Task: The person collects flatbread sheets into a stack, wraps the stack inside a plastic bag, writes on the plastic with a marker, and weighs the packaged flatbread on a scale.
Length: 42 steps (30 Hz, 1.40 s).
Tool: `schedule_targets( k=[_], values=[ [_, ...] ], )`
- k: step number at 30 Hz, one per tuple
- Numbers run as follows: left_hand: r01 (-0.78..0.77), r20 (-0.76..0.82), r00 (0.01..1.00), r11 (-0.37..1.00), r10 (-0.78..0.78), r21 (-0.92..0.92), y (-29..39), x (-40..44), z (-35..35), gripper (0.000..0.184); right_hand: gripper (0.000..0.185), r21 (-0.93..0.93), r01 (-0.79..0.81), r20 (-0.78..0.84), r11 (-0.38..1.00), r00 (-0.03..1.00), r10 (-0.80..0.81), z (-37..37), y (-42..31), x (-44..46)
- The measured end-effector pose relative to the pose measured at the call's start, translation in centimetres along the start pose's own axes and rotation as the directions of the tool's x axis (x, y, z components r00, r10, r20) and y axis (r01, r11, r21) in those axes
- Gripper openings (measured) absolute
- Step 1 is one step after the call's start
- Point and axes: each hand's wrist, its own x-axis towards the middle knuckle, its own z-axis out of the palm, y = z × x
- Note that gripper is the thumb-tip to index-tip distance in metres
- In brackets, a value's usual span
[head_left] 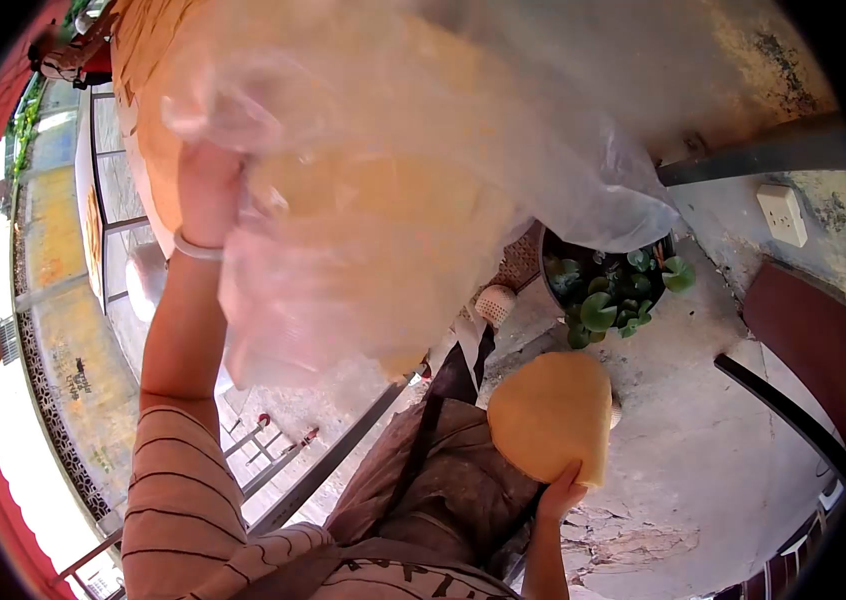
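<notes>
A large clear plastic sheet [373,230] spreads across the upper middle, blurred and crumpled. My left hand [211,190] is raised at its left edge, closed on the plastic, with the fingertips partly hidden behind it. Low on the right, my right hand [563,490] pinches the lower edge of a thin yellow round sheet [548,415], which hangs beside my leg. I cannot tell whether it is one piece or a few together. Beyond the plastic, overlapping orange-yellow pieces [148,90] cover a surface at the upper left.
A dark pot with green leafy plants [603,295] stands on the floor near my feet. To the right are a dark red chair back [803,335], its black armrest [778,415] and a wall outlet [781,215]. A metal frame [328,460] runs by my left leg. Another person [73,60] is at the far upper left.
</notes>
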Motion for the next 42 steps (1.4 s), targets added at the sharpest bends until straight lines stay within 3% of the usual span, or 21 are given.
schedule_targets(
  k=[4, 7, 10, 20, 27, 29, 32, 34, 36, 39, 42],
  values=[
    [-0.083, -0.222, 0.96, 0.934, 0.168, 0.348, -0.7, 6.0, -7.3, 0.035, 0.037, -0.007, -0.043, 0.02, 0.999, 0.999, 0.043, -0.5, -0.7, -0.3],
    [-0.022, -0.257, 0.937, 0.774, 0.237, 0.633, -3.7, 9.5, -11.8, 0.035, 0.036, 0.045, 0.008, 0.013, 0.999, 1.0, -0.008, -0.6, 0.0, -0.5],
    [0.037, -0.249, 0.927, 0.592, 0.281, 0.805, -6.7, 10.9, -14.2, 0.034, 0.036, 0.081, 0.055, 0.02, 0.995, 0.998, -0.056, -0.7, 0.8, -0.1],
    [0.078, -0.18, 0.843, 0.216, 0.507, 0.973, -11.5, 9.7, -15.7, 0.033, 0.033, 0.025, 0.113, 0.011, 0.993, 0.993, -0.114, -0.1, 1.3, 0.9],
    [0.11, -0.117, 0.75, 0.052, 0.651, 0.993, -13.0, 9.0, -14.1, 0.034, 0.036, -0.02, 0.161, 0.021, 0.987, 0.987, -0.16, 0.7, -0.8, 1.2],
    [0.12, -0.117, 0.729, 0.042, 0.674, 0.992, -13.1, 8.9, -13.7, 0.035, 0.037, -0.031, 0.135, 0.042, 0.99, 0.99, -0.133, 0.7, -1.3, 1.2],
    [0.134, -0.186, 0.812, 0.133, 0.553, 0.982, -12.7, 10.4, -14.6, 0.036, 0.037, -0.06, 0.114, 0.081, 0.992, 0.991, -0.109, 0.2, -1.4, 1.0],
    [0.166, -0.272, 0.864, 0.27, 0.423, 0.948, -12.3, 11.5, -16.2, 0.037, 0.037, -0.07, 0.177, 0.055, 0.982, 0.983, -0.174, 0.6, -0.6, 1.3],
    [0.221, -0.366, 0.884, 0.43, 0.291, 0.875, -12.3, 12.3, -18.3, 0.038, 0.039, -0.068, 0.134, 0.066, 0.989, 0.989, -0.129, 0.1, 0.2, 1.7],
    [0.324, -0.523, 0.845, 0.671, 0.111, 0.666, -13.4, 13.1, -22.7, 0.039, 0.041, -0.063, 0.143, 0.033, 0.988, 0.989, -0.141, -0.2, 2.4, 2.2],
    [0.407, -0.617, 0.786, 0.788, -0.044, 0.463, -15.7, 9.7, -25.7, 0.041, 0.042, -0.039, 0.143, 0.021, 0.989, 0.99, -0.143, 0.3, 2.6, 2.3]
  ],
)
